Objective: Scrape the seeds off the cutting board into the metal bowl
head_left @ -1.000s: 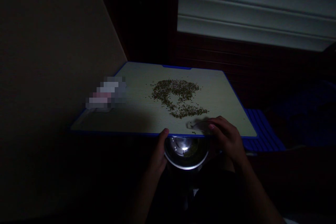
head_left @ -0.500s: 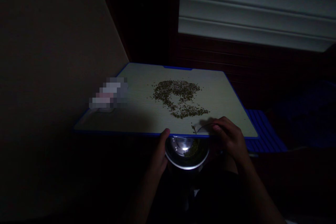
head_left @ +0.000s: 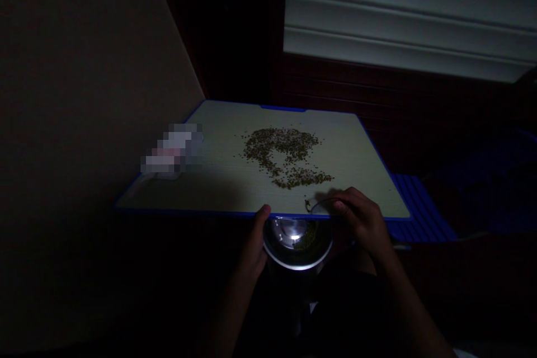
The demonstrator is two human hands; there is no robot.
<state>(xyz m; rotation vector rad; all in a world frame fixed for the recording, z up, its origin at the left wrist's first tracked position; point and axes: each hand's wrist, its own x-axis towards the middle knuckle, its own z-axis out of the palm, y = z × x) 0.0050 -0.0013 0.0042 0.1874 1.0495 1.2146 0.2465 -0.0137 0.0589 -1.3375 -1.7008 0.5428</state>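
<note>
Small dark greenish grains (head_left: 279,142) lie scattered in a loose, uneven patch around the middle of a pale cutting board (head_left: 218,145) with a blue edge, with a thinner band of them reaching toward the person. A few stray grains (head_left: 307,203) sit close to the board's near edge, beside the tip of a thin, curved utensil (head_left: 322,200). The right hand (head_left: 363,221) pinches that utensil between thumb and fingers, low over the board's near side. Just below the near edge is a shiny metal bowl (head_left: 298,267), partly covered by the board, with more grains (head_left: 309,236) inside it. The left hand (head_left: 255,243) is at the bowl's left side, its thumb up at the board's edge; its other fingers are hidden, so their grip cannot be told. On the board's left side rests a pale object (head_left: 168,156) (pixelated, so its details are lost). To the right is a blue ribbed item (head_left: 415,210), and beyond the board a pale panel (head_left: 403,17) with horizontal ridges stands out from the dim room.
</note>
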